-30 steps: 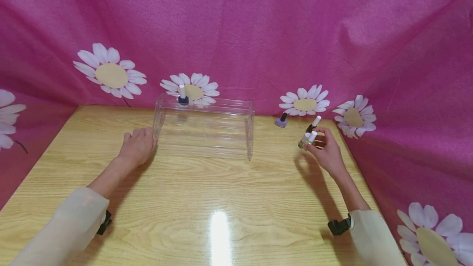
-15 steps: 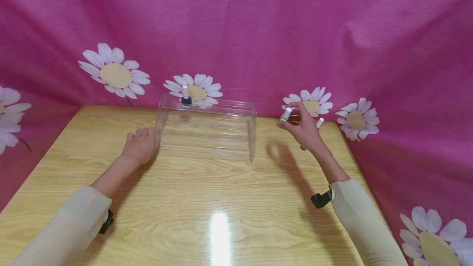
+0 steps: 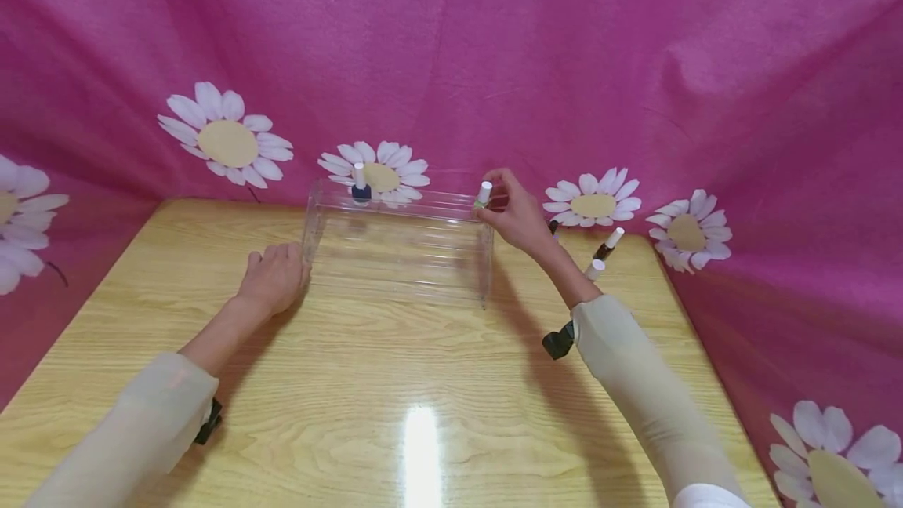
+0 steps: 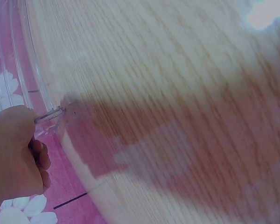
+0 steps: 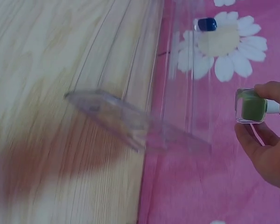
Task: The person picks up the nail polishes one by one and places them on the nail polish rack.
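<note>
A clear tiered display rack (image 3: 402, 257) stands on the table near the back. My left hand (image 3: 273, 277) grips its left side panel, and in the left wrist view the curled fingers (image 4: 43, 161) show at the panel's edge. At the rack's upper right end, my right hand (image 3: 518, 210) pinches a bottle of green nail polish (image 5: 252, 106) with a white cap. The right wrist view shows that bottle held clear of the rack. On the top tier, toward the left, stands a dark blue nail polish (image 3: 361, 193) with a white cap.
Right of the rack, a dark nail polish (image 3: 608, 244) and another white-capped bottle (image 3: 596, 270) stand on the wooden table (image 3: 353, 382). A black cap (image 3: 553, 226) shows partly behind my right hand. A pink flowered cloth (image 3: 480, 61) hangs behind and beside the table.
My right hand has lifted the green nail polish from the group at the right and carried it left to the rack's top right end. The left hand stays at the rack.
</note>
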`<state>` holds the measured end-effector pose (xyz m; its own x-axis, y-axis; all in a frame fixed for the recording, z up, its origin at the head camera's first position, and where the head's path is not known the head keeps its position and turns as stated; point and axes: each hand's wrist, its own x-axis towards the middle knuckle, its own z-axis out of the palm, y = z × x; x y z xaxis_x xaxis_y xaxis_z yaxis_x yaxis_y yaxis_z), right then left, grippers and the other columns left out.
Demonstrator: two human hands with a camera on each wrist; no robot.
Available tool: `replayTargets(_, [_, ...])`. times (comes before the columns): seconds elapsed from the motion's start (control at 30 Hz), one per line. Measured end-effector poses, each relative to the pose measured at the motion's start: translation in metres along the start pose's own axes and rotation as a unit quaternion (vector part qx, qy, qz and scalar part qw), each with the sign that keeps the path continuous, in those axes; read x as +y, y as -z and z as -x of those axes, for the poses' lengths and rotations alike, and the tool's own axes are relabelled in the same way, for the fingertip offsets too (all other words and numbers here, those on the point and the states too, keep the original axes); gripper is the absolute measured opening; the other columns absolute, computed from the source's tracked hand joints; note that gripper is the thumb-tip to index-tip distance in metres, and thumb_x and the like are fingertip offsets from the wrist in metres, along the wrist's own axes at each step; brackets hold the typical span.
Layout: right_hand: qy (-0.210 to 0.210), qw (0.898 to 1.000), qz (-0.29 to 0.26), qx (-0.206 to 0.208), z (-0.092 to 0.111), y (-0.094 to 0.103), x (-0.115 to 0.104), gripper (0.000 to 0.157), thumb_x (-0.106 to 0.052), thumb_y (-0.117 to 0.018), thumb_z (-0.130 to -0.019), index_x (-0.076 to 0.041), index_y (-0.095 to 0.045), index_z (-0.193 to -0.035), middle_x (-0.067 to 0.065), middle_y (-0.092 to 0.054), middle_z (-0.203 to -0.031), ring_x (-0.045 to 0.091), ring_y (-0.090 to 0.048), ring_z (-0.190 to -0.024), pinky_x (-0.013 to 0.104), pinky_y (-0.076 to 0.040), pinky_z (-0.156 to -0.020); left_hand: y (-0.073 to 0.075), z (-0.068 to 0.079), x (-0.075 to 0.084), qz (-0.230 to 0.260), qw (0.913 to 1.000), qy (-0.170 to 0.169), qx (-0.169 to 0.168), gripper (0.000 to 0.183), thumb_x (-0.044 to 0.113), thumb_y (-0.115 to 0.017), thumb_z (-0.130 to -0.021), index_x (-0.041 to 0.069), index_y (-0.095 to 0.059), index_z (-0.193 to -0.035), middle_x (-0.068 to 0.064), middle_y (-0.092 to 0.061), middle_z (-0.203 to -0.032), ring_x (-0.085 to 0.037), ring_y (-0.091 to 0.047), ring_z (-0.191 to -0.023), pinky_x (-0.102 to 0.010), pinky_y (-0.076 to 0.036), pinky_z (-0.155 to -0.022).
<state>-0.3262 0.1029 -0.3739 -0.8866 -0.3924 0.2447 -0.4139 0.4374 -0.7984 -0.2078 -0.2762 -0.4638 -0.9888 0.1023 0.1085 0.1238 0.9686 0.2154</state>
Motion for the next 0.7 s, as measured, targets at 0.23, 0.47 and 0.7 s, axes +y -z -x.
replayTargets(0.23, [-0.004, 1.0, -0.016, -0.004, -0.023, -0.03, -0.008, 0.044, -0.009, -0.076, -0.087, -0.009, -0.048, -0.122, 0.016, -0.063, -0.109, 0.03, -0.065, -0.101, 0.042, -0.053, -0.081, -0.001, -0.003, 0.003, 0.003, 1.0, -0.002, 0.0, 0.023, 0.017, -0.048, -0.101, -0.004, -0.046, -0.094, -0.024, -0.056, -0.092, -0.044, -0.053, -0.093, -0.053, -0.035, -0.076])
replayTargets(0.47, [0.003, 1.0, -0.002, -0.004, -0.045, -0.059, -0.021, 0.041, -0.012, -0.074, -0.09, -0.012, -0.047, -0.121, 0.013, -0.065, -0.108, 0.027, -0.066, -0.094, 0.037, -0.052, -0.075, -0.001, -0.002, 0.002, -0.004, 1.0, 0.006, -0.001, 0.023, 0.018, -0.047, -0.102, -0.003, -0.046, -0.094, -0.024, -0.056, -0.094, -0.042, -0.053, -0.094, -0.054, -0.034, -0.077])
replayTargets(0.7, [0.01, 0.999, 0.032, 0.039, -0.063, -0.086, -0.024, 0.042, -0.01, -0.075, -0.087, -0.008, -0.047, -0.118, 0.01, -0.059, -0.098, 0.021, -0.057, -0.082, 0.03, -0.046, -0.068, -0.001, 0.0, -0.001, -0.003, 1.0, 0.005, 0.007, 0.022, 0.018, -0.047, -0.101, -0.003, -0.045, -0.093, -0.023, -0.056, -0.092, -0.042, -0.053, -0.092, -0.053, -0.034, -0.076])
